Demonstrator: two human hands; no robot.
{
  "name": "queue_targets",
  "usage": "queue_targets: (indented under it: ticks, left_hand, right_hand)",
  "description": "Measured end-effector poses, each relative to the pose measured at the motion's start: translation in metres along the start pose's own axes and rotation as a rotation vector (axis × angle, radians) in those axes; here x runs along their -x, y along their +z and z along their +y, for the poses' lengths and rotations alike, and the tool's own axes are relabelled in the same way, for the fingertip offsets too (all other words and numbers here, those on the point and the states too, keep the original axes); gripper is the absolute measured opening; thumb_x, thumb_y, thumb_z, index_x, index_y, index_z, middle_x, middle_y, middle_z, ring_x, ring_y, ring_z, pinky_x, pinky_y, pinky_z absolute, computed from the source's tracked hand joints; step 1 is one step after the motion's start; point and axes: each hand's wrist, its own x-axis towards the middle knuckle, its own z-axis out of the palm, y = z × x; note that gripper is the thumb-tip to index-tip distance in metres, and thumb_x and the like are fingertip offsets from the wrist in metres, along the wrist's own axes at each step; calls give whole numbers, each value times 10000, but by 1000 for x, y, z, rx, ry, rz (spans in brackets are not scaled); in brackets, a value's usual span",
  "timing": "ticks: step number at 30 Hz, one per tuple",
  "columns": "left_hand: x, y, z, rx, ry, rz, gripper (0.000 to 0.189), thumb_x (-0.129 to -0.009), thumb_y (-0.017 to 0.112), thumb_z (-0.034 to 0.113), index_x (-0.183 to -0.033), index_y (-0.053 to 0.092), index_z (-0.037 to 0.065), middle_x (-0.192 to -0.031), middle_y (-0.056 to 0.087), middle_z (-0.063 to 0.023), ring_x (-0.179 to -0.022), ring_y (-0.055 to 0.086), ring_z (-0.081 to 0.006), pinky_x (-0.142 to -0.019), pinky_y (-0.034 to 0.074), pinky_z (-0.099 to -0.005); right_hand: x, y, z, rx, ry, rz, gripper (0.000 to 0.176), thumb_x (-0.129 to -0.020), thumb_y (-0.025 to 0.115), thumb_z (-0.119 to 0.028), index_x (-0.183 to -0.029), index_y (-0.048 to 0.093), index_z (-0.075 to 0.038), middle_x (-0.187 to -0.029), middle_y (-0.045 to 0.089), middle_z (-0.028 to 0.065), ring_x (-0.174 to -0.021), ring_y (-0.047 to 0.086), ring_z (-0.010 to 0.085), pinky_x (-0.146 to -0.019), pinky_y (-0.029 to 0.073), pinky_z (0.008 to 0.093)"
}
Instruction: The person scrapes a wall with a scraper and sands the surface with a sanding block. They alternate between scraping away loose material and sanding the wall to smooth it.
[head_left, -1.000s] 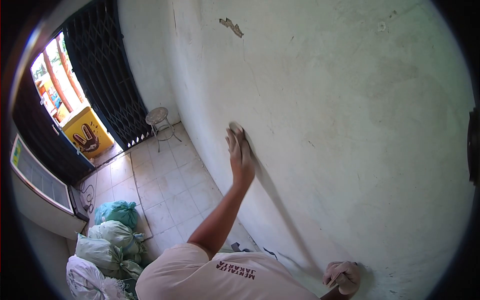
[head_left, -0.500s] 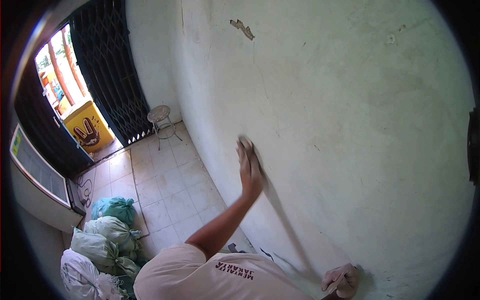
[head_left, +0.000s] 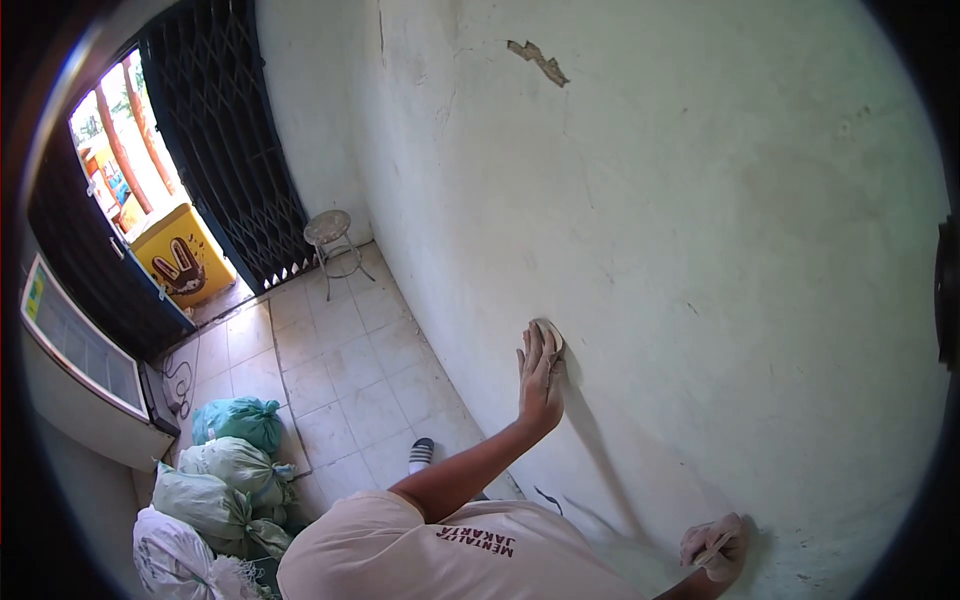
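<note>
Whitewashed plaster wall [head_left: 700, 250], rough and scuffed, carries the left hand [head_left: 540, 380] lower than 0.5 s ago, and 1 sandalled foot [head_left: 421, 455] has come into view below that grip. The left grip has its fingers flat and together, clamped on 1 pale rounded pad [head_left: 551, 333] that is pressed against the wall at the fingertips. The right hand [head_left: 715, 545] sits low, well apart to the right of the left grip, touching the wall as before. Its grip is curled closed, and whether anything lies inside I cannot tell. 1 flake of peeling paint [head_left: 538, 60] hangs high above the pad. Far left of the grip are square floor tiles [head_left: 350, 350], 1 round metal stool [head_left: 330, 228], 1 black lattice gate [head_left: 215, 130], 1 yellow chest freezer [head_left: 185, 262] and 4 knotted, bulging sacks [head_left: 235, 470]: 1 teal, 2 pale green, 1 white.
</note>
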Motion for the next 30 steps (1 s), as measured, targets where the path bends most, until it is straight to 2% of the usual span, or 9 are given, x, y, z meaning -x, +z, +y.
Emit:
queue_targets:
  ticks: [5, 11, 13, 17, 20, 23, 26, 29, 30]
  left_hand:
    - [-67, -20, -12, 58, -6, 110, 544, -1018, 393, 103, -1543, 261, 46, -1623, 144, -214, -1496, 94, -434, -1180, 79, -555]
    - [-167, -74, -40, 89, -47, 116, 552, -1017, 366, 94, -1552, 235, 55, -1626, 139, -207, -1505, 95, -399, -1189, 75, -514]
    - [-196, -76, -79, 243, 2, 150, 550, -1020, 359, 89, -1554, 230, 63, -1630, 130, -198, -1511, 94, -369, -1195, 76, -501]
    - [-244, -109, -108, 273, -65, 116, 540, -1038, 368, 135, -1549, 224, 37, -1630, 131, -191, -1513, 90, -352, -1199, 70, -512]
    - [-268, -136, -116, 156, -122, 66, 551, -1043, 385, 196, -1541, 233, 16, -1630, 128, -196, -1513, 87, -354, -1198, 64, -515]
    - [-290, -148, -144, 197, -132, 74, 565, -1045, 389, 243, -1545, 233, 29, -1629, 139, -195, -1512, 90, -361, -1197, 59, -518]
    - [-313, -156, -175, 202, -100, 93, 573, -1048, 383, 253, -1550, 217, 33, -1628, 145, -194, -1511, 89, -370, -1196, 56, -514]
    - [-332, -159, -200, 241, -99, 133, 606, -1041, 415, 201, -1547, 158, -13, -1595, 251, -207, -1511, 94, -362, -1197, 77, -471]
    - [-339, -159, -208, 279, -100, 166, 613, -1039, 422, 189, -1546, 148, -21, -1587, 273, -211, -1511, 96, -360, -1198, 84, -456]
  right_hand:
    - [-12, 4, 4, 61, 11, -44, 317, -926, 683, -131, -1166, 492, -51, -836, 577, 80, -597, 539, 164, -523, 430, 275]
    - [-67, 51, 19, 163, -169, 147, 269, -948, 662, -196, -1112, 496, -62, -746, 574, 78, -506, 503, 153, -460, 409, 275]
    - [-84, 62, 26, 258, -224, 298, 256, -954, 653, -235, -1061, 490, -69, -689, 551, 72, -493, 486, 148, -449, 393, 276]
    - [-130, 94, 32, 401, -312, 494, 263, -982, 585, -310, -984, 466, -76, -589, 487, 56, -464, 437, 142, -425, 359, 284]
    - [-169, 115, 43, 627, -380, 764, 301, -1002, 504, -357, -922, 447, -72, -557, 444, 42, -441, 393, 142, -407, 334, 285]
    - [-204, 129, 46, 870, -408, 807, 328, -999, 481, -368, -867, 431, -72, -560, 427, 39, -429, 363, 143, -398, 308, 277]
    - [-228, 151, 50, 846, -327, 917, 363, -1003, 470, -381, -800, 378, -95, -543, 410, 45, -432, 361, 139, -405, 328, 283]
    - [-197, 124, 68, 484, -428, 857, 221, -1002, 502, -247, -1000, 526, -27, -642, 495, 86, -487, 432, 155, -448, 389, 305]
    - [-199, 123, 70, 505, -441, 916, 228, -1010, 499, -272, -962, 496, -49, -625, 491, 62, -466, 432, 135, -429, 373, 278]
